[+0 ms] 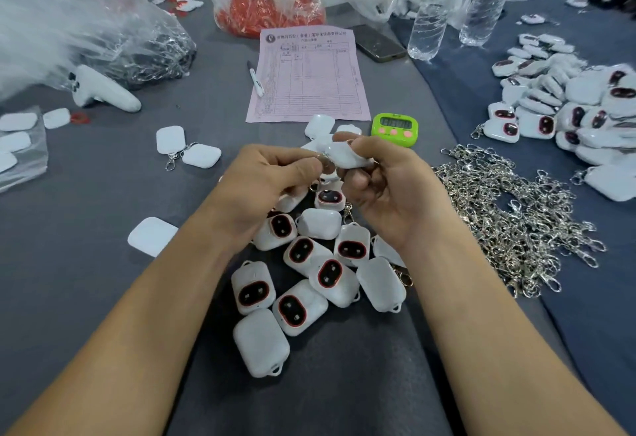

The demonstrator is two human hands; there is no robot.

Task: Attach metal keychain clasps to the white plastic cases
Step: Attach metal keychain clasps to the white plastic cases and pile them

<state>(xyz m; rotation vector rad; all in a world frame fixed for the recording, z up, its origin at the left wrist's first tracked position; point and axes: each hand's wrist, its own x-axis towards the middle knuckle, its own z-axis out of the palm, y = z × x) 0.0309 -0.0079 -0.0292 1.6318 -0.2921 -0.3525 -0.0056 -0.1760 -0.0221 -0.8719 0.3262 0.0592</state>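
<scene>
My right hand (pixel 385 188) grips a white plastic case (pixel 346 157) above the middle of the table. My left hand (pixel 272 177) pinches a small metal clasp ring (pixel 323 159) right against the case's left end. Below my hands lies a pile of white cases (pixel 309 270), several showing a dark oval window with a red rim. To the right, a heap of loose silver keychain clasps (pixel 509 222) spreads over the cloth. Two cases with clasps on them (pixel 187 150) lie at the left.
A big stack of cases (pixel 564 105) fills the far right. A pink form (pixel 306 78), a pen, a green timer (pixel 395 127), a phone (pixel 378 43), two water bottles (pixel 433 9) and plastic bags (pixel 69 33) stand further back. A lone case (pixel 151 236) lies at the left.
</scene>
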